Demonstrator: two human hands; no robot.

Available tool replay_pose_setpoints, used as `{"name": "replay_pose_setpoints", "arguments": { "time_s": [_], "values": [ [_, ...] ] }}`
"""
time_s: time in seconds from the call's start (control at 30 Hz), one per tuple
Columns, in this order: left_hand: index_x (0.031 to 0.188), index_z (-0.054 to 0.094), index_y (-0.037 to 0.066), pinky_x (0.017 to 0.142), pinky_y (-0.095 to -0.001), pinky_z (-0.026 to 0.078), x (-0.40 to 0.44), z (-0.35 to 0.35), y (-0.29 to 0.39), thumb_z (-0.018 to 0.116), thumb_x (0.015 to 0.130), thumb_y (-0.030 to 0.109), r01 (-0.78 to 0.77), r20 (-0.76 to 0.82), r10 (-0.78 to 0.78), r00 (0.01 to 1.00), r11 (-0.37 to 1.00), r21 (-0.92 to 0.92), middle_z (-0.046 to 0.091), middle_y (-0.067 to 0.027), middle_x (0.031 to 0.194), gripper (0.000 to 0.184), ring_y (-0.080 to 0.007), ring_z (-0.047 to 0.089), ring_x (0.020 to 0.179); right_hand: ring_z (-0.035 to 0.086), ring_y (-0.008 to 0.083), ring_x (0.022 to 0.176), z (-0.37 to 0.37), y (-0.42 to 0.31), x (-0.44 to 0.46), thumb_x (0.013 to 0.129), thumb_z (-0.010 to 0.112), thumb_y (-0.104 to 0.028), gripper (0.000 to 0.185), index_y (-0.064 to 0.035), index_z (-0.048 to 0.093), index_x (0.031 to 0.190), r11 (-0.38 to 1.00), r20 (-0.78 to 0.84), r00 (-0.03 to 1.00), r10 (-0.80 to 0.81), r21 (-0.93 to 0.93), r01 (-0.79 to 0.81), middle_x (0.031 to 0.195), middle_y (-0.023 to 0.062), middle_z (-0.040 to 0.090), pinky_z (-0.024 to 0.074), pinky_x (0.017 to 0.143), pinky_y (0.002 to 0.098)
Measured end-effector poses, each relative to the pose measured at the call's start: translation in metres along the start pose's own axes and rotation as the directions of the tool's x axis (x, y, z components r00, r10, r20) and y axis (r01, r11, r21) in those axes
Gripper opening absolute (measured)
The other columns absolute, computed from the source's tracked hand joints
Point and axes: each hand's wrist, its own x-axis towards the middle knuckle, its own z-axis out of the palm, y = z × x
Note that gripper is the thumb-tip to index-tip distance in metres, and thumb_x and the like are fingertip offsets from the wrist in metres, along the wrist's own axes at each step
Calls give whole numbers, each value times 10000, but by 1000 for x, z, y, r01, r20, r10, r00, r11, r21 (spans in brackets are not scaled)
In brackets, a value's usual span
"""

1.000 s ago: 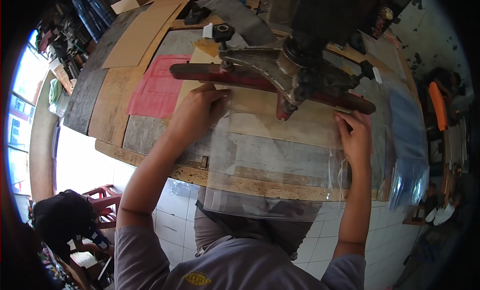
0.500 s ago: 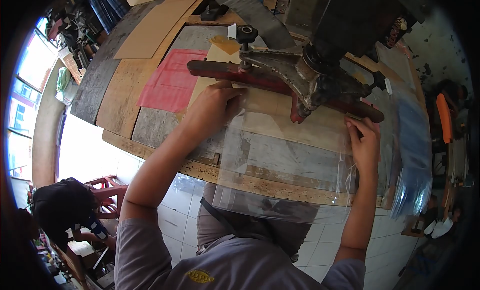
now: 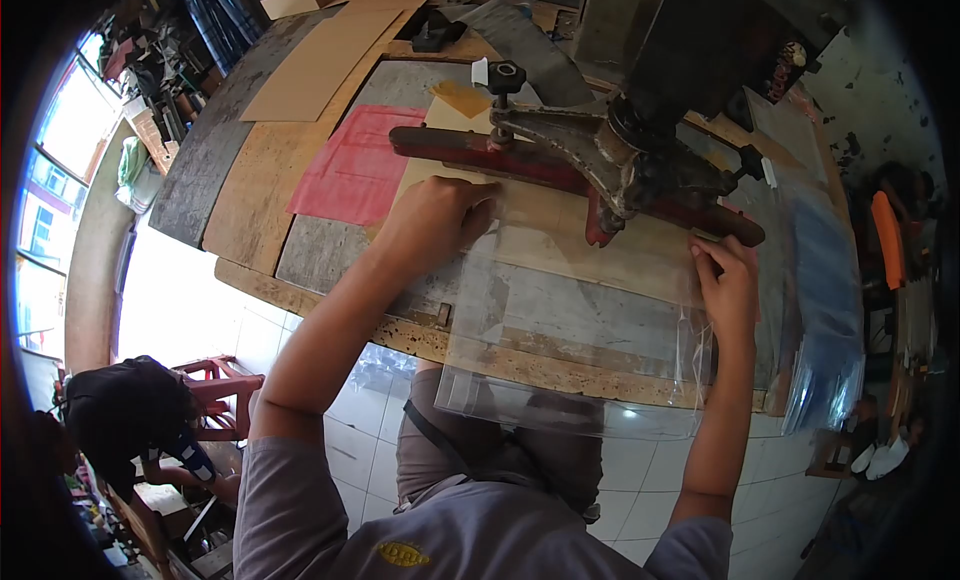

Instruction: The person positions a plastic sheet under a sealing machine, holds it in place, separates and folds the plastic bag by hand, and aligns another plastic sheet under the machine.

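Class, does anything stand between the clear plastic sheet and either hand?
Nothing visible does: the left hand is at the upper left edge of the clear plastic sheet, the right hand at its upper right.

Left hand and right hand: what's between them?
The head view shows clear plastic, partly over a tan sheet, between the left hand and the right hand.

head cam: sits on the wearer's own head | pointing forward and pretty steeply down | super wide fisheye, corners go black | shirt [image 3: 480, 530] closest, along the bottom; left hand [image 3: 437, 218] and right hand [image 3: 732, 283] farther out, over the workbench [image 3: 262, 175]
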Motion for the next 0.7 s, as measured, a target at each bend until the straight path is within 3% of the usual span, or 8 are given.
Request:
{"name": "replay_pose_setpoints", "arguments": {
  "time_s": [0.03,0.13,0.33,0.4,0.53,0.7],
  "values": [
    [1197,795,40,753,-441,588,0,0,1,690,979,142,5,4,-5,1000,1000,9,764,-228,933,262,-371,740,790,636,279,791,0,0,0,981,728,-95,206,-45,802,1167,999,-13,999,-38,-9,38,892,130,611,480,714,385],
    [1204,792,43,767,-446,589,-2,-1,2,680,982,151,22,26,-22,999,999,33,763,-231,942,271,-388,738,807,620,287,880,-4,-8,0,980,740,-114,197,-52,811,1153,996,41,996,76,33,-78,903,124,638,486,813,386],
    [1166,795,63,769,-484,588,-1,7,-6,660,984,181,-33,-34,35,999,999,43,753,-226,910,256,-412,733,820,633,292,905,-1,-1,0,973,749,-118,207,-55,814,1159,1000,8,1000,11,9,-12,898,124,637,488,828,390],
    [1118,805,89,724,-526,591,-2,11,-9,639,988,233,-71,-91,74,993,997,37,742,-220,821,255,-432,722,771,634,290,896,2,2,-1,971,752,-119,208,-52,814,1158,999,1,1000,-1,37,1,892,123,637,488,820,387],
    [1099,803,80,724,-527,590,-4,9,-8,643,988,227,-53,-71,55,996,998,24,742,-216,819,244,-433,722,770,658,278,791,3,0,-3,958,736,-62,210,-36,808,1154,999,3,1000,-9,38,9,903,130,652,495,718,377],
    [1100,804,80,725,-524,591,-2,9,-8,642,989,223,-37,-50,38,998,999,23,744,-216,825,243,-431,723,772,644,287,833,2,-1,-2,961,749,-95,207,-42,812,1151,999,-2,1000,-1,38,1,892,127,646,490,763,377]
  ]
}}
